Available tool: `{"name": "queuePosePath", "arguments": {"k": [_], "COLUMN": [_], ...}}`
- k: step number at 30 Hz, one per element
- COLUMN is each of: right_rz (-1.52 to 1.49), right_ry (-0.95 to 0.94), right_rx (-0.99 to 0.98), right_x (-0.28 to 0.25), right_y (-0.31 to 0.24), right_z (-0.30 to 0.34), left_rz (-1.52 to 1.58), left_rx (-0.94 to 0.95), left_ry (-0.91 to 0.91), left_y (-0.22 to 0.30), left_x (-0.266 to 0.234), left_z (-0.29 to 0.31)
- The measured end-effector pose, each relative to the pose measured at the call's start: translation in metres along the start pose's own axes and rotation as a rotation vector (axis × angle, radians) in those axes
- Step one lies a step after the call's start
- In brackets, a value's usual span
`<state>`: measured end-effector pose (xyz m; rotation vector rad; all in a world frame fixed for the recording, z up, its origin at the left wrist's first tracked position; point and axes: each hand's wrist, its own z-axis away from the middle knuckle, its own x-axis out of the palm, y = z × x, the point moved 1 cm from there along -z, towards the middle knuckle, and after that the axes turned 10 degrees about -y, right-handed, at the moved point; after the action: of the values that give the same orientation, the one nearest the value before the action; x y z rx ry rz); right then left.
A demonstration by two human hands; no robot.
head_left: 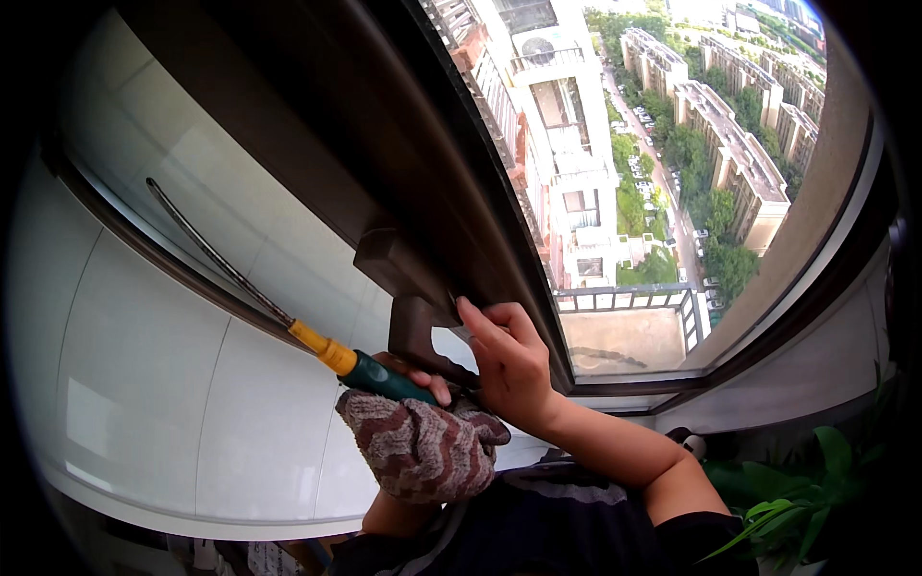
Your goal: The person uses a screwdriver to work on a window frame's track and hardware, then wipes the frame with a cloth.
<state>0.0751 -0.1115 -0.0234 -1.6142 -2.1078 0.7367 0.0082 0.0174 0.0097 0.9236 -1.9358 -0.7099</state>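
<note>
In my left hand (pixel 439 387), mostly hidden, is a screwdriver (pixel 384 376) with a green handle, a yellow collar and a long metal shaft that looks bent toward the upper left. A brown-and-grey striped cloth (pixel 418 446) hangs bunched under the same hand. My right hand (pixel 516 365) is raised against the brown window handle (pixel 411 326). One of its fingers points up and touches the dark frame (pixel 451 206) beside the handle's base, and another is bent apart from it. Nothing shows in this hand; its remaining fingers are hidden.
White tiled wall (pixel 144 384) fills the left side, crossed by a dark rail (pixel 115 206). Beyond the glass, far below, are buildings (pixel 730 144), trees and a road. A railed ledge (pixel 624 336) lies outside. A green leafy plant (pixel 797 480) stands at lower right.
</note>
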Motion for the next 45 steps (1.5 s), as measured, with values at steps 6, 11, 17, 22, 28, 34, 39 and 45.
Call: {"name": "queuePosePath", "arguments": {"k": [6, 11, 17, 22, 28, 34, 39, 45], "right_rz": [-0.044, 0.034, 0.086, 0.154, 0.352, 0.639, 0.793, 0.805], "right_ry": [-0.018, -0.015, -0.016, 0.053, 0.022, 0.024, 0.005, 0.02], "right_rx": [-0.014, 0.042, 0.036, -0.071, -0.078, -0.154, -0.298, -0.428], "right_x": [0.001, 0.002, -0.005, -0.018, -0.03, -0.041, -0.047, -0.058], "right_y": [-0.009, -0.002, 0.001, -0.016, -0.014, -0.016, -0.019, -0.017], "right_z": [0.003, 0.005, 0.003, -0.013, -0.026, -0.033, -0.045, -0.058], "left_rz": [-0.023, 0.067, 0.142, 0.134, 0.325, 0.287, 0.305, 0.352], "left_rx": [-0.103, 0.144, 0.167, 0.044, 0.144, 0.138, 0.134, 0.097], "left_ry": [-0.032, 0.018, 0.059, -0.064, -0.11, -0.09, -0.042, -0.017], "left_y": [0.004, -0.004, -0.005, -0.006, -0.014, -0.011, -0.005, -0.006], "left_x": [-0.006, 0.003, 0.008, -0.018, -0.006, -0.004, -0.003, -0.011], "left_z": [0.001, -0.001, -0.001, 0.007, 0.0, -0.001, 0.001, -0.004]}}
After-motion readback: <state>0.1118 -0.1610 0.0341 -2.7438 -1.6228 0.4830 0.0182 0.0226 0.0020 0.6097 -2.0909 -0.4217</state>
